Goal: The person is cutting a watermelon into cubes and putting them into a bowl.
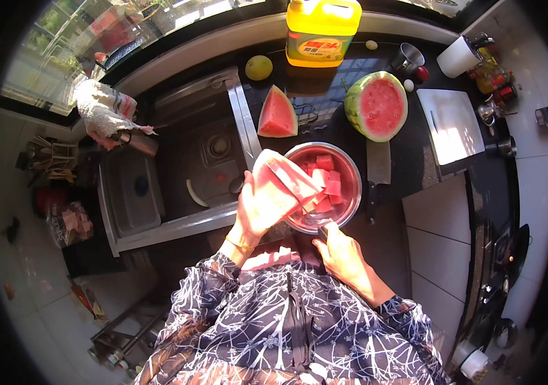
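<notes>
My left hand [247,209] holds a large wedge of watermelon [274,192] tilted over the left rim of a stainless steel bowl [354,202]. Several cubes of red watermelon flesh [332,185] lie inside that bowl. A dark slit crosses the wedge's flesh on the side towards the bowl. My right hand [343,250], at the bowl's near rim, is closed around the black handle of a knife [322,234]. Most of its blade is hard to make out against the bowl and fruit. Behind the bowl, another watermelon wedge [277,115] rests on the dark countertop.
A cut watermelon [379,108] stands at the back right, with a cleaver [378,163] lying in front. Further right is a white cutting board [451,125]. A yellow jug [322,31] and a yellow-green round fruit [258,68] line the back. The sink [192,159] holds a rind strip [196,193].
</notes>
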A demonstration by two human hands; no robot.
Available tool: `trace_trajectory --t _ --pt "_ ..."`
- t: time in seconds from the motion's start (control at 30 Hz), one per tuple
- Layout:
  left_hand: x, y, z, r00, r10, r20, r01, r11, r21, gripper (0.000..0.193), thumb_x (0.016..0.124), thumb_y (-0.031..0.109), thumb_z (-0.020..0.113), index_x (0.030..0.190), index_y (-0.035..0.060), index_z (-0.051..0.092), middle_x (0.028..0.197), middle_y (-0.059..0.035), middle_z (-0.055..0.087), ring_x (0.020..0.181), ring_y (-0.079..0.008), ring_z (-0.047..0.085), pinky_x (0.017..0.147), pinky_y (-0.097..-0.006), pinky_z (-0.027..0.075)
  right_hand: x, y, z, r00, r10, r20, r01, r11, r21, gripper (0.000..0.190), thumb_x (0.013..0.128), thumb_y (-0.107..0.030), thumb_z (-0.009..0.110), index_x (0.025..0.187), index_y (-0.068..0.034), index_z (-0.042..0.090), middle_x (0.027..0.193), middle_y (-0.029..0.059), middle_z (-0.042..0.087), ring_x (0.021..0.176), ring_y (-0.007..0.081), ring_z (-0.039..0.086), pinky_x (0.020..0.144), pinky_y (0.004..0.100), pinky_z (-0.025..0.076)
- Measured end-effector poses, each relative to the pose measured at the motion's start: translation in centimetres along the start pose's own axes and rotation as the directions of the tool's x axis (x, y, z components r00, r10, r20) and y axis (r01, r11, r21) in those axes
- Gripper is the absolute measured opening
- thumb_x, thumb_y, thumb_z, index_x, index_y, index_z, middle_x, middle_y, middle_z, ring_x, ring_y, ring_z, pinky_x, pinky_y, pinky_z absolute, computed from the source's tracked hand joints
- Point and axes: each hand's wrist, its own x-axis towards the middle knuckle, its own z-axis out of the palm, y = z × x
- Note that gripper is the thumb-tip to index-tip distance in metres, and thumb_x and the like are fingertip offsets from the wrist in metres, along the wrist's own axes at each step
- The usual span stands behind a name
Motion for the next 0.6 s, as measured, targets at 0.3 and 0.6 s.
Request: trace_trajectory --t 0.3,0.6 --pt "1.7 -0.9 -0.2 0.991 -0.105 0.082 0.114 0.987 -0.111 0.059 0.094 0.048 0.049 0.135 0.0058 0.041 0.132 -0.0143 0.051 0.122 -0.0289 0.05 0.101 -0.0466 0.045 0.8 -0.3 0.0 0.999 0.003 -0.042 -0.008 0.992 -0.126 0.032 0.087 -0.022 0.062 0.101 0.001 0.046 0.084 0.0231 0.062 0.072 0.0394 0.064 0.059 0.044 0.052" --pt "4.0 0.2 -3.7 0.997 -0.075 0.027 0.077 0.993 -0.091 0.053 0.095 0.047 0.05 0.128 0.0056 0.048 0.127 -0.0128 0.055 0.116 -0.0274 0.054 0.1 -0.0455 0.045 -2.1 -4.6 -4.3 0.992 -0.01 -0.127 0.015 0.999 0.045 0.037 0.088 -0.02 0.062 0.114 0.002 0.046 0.087 0.0238 0.063 0.079 0.0397 0.065 0.065 0.0423 0.052"
